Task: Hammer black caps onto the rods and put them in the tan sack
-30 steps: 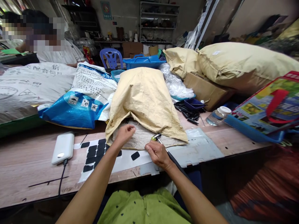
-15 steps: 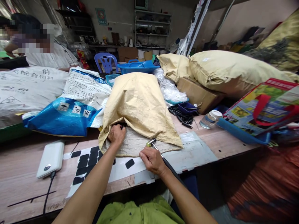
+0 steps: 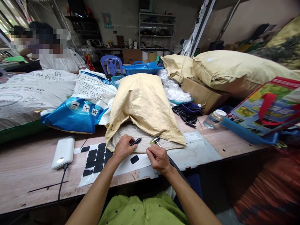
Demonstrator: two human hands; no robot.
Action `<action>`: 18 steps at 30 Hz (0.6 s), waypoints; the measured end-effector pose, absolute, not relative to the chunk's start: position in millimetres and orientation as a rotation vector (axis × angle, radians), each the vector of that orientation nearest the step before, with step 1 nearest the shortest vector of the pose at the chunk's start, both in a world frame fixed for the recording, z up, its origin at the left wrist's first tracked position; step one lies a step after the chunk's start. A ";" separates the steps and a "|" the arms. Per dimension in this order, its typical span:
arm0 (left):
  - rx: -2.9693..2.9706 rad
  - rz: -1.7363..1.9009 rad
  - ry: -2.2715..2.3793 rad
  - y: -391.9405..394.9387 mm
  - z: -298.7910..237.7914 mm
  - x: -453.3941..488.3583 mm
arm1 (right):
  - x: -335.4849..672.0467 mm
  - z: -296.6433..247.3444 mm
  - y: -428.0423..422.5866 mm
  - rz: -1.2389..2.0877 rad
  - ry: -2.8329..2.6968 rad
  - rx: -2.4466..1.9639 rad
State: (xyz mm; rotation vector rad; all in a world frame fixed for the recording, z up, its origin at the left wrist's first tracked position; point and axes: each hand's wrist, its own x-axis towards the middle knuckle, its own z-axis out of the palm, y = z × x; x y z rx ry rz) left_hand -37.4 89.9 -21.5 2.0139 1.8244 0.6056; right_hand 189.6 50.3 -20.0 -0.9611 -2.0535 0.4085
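My left hand [image 3: 122, 148] is closed around a small black stick-like part [image 3: 135, 142], just in front of the open mouth of a tan woven sack [image 3: 145, 106]. My right hand [image 3: 158, 158] is closed on the handle of a small hammer, whose metal head [image 3: 155, 140] points up beside the black part. Both hands hover over a white backing sheet [image 3: 124, 162] carrying several black rounded pads [image 3: 96, 157].
A white power bank [image 3: 63, 152] with a cable lies at the left. A blue-and-white printed sack [image 3: 82, 103], a pile of black parts [image 3: 187, 115], a plastic bottle [image 3: 214, 118], a cardboard box and a colourful bag crowd the bench. Another person sits at the far left.
My left hand went into the sack's mouth and has come back out toward me holding a black part. The right hand with the hammer has stayed in place.
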 end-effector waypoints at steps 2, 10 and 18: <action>2.033 0.642 1.790 90.7 -22.0 -33.2 | 195.6 -13.1 39.9 0.307 -1.992 -1.045; 1.964 0.635 1.769 81.1 -27.1 -6.5 | 241.3 -15.7 14.6 0.080 -1.881 -1.654; 1.995 0.669 1.735 72.2 -30.7 -5.0 | 241.9 -26.0 17.0 0.163 -1.959 -1.713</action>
